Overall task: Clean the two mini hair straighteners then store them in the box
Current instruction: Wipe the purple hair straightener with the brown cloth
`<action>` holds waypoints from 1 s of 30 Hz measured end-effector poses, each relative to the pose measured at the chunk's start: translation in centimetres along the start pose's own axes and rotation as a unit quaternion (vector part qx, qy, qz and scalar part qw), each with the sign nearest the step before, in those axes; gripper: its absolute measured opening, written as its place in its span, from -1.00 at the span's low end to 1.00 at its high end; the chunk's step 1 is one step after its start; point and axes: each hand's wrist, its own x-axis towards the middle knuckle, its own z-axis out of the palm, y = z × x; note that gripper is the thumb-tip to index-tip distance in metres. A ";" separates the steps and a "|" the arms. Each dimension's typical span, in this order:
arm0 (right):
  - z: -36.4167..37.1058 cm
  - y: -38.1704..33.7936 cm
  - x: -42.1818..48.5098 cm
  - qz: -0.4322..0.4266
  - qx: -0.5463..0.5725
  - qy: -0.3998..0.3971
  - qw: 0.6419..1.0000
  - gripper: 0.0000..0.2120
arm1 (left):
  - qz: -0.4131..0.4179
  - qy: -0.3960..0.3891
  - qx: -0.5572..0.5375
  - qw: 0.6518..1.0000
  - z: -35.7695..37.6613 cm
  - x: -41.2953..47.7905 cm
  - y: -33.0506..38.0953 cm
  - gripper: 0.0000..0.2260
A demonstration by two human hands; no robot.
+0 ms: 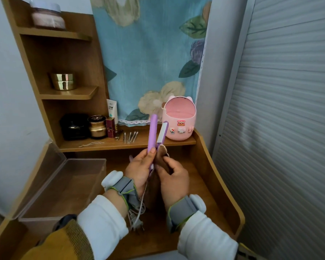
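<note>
My left hand [139,168] grips a purple mini hair straightener [152,132] by its lower end and holds it upright above the desk, its two arms spread apart. Its white cord hangs down to a plug [137,221] lying on the desk. My right hand [174,177] pinches a brown cloth [160,156] against the base of the straightener's right arm, where a white plate shows. A clear plastic box [64,186] with its lid raised stands open on the desk at the left. A bit of pink shows behind my left hand; I cannot tell what it is.
A pink cat-eared bin [179,121] stands on the low shelf right behind the straightener. Cotton swabs [130,136], jars and a tube sit along that shelf to the left. More jars occupy the upper shelves. A ribbed grey wall closes the right side.
</note>
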 end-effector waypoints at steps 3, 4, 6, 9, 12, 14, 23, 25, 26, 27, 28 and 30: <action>-0.6 -0.3 0.7 -0.076 -0.137 0.032 0.987 -0.72 | 0.006 -0.006 0.028 1.000 0.0 -0.5 0.2 -0.77; -0.8 -0.6 1.3 -0.085 -0.152 0.051 0.983 -0.72 | 0.012 -0.010 0.054 0.998 0.1 -0.7 0.2 -0.74; -1.2 -1.4 2.4 -0.079 -0.144 0.079 0.983 -0.72 | 0.025 -0.019 0.083 0.996 0.2 -1.2 0.2 -0.71; -1.0 -2.1 2.7 -0.125 -0.166 0.046 0.977 -0.75 | 0.033 -0.025 0.091 0.995 0.3 -1.3 0.3 -0.70; -0.5 -1.4 1.8 -0.135 -0.179 -0.016 0.975 -0.79 | 0.042 0.017 0.110 0.993 0.3 -1.1 0.2 -0.70; -0.6 -1.0 1.7 -0.122 -0.176 -0.022 0.977 -0.77 | 0.035 0.035 0.105 0.993 0.2 -1.0 -0.2 -0.71; 0.0 -0.7 -0.1 -0.170 -0.159 0.019 0.972 -0.77 | 0.038 0.082 0.062 0.994 0.3 0.1 -0.8 -0.64; 0.1 -0.4 -0.9 -0.159 -0.114 -0.009 0.981 -0.75 | 0.017 0.108 -0.003 0.994 0.3 0.2 -0.7 -0.65; 0.0 -0.3 -1.2 -0.151 -0.089 -0.029 0.984 -0.74 | 0.006 0.113 -0.040 0.993 0.4 0.1 -0.4 -0.65; -0.2 -0.3 -1.4 -0.140 -0.071 -0.045 0.987 -0.74 | -0.003 0.112 -0.058 0.992 0.2 0.2 -0.5 -0.65; -0.4 -0.4 -1.4 -0.126 -0.061 -0.050 0.989 -0.74 | -0.008 0.105 -0.065 0.992 0.1 0.2 -0.5 -0.64; -1.0 -0.5 -0.8 -0.069 -0.033 -0.015 0.997 -0.72 | -0.033 0.111 -0.084 0.990 -0.1 0.4 -0.4 -0.62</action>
